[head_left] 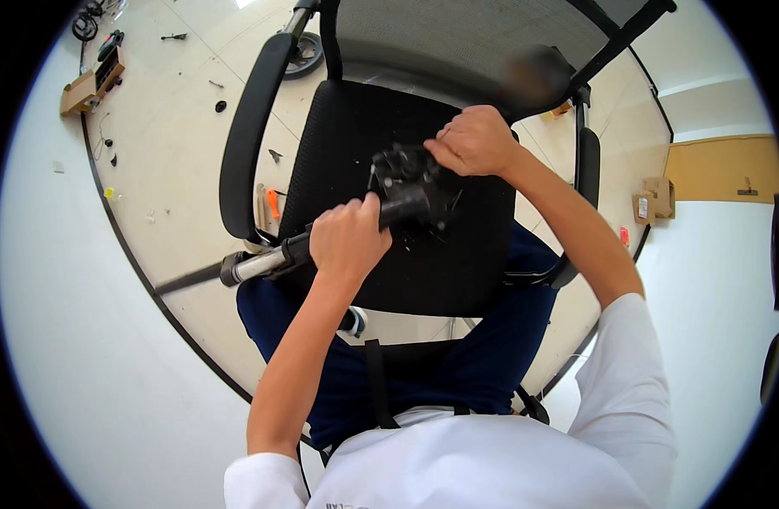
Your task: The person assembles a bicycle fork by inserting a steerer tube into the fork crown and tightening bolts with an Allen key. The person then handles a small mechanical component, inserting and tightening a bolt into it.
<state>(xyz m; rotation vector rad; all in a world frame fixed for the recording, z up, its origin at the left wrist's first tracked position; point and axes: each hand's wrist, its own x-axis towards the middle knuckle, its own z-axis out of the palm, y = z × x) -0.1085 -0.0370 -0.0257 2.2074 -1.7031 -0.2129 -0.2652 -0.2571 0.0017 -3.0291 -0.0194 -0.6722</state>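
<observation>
A black and silver tube (255,266) lies slantwise across the front left of a black chair seat (338,127). My left hand (349,242) is wrapped round its black part. At the tube's far end, a black bracketed joint (406,188) with small metal pieces sits above the seat, slightly smeared by motion. My right hand (478,142) is a closed fist beside and beyond that joint. Just past this fist is a blurred dark round head (533,78) with a brownish patch, like a mallet's; its handle is mostly hidden by the hand.
Black armrests (247,140) flank the seat, and a mesh backrest (457,42) rises behind it. An orange-handled tool (273,204) lies on the floor at left. A wheel (304,56), opened cardboard box (92,85) and several small parts are farther off. Another carton (656,199) stands right.
</observation>
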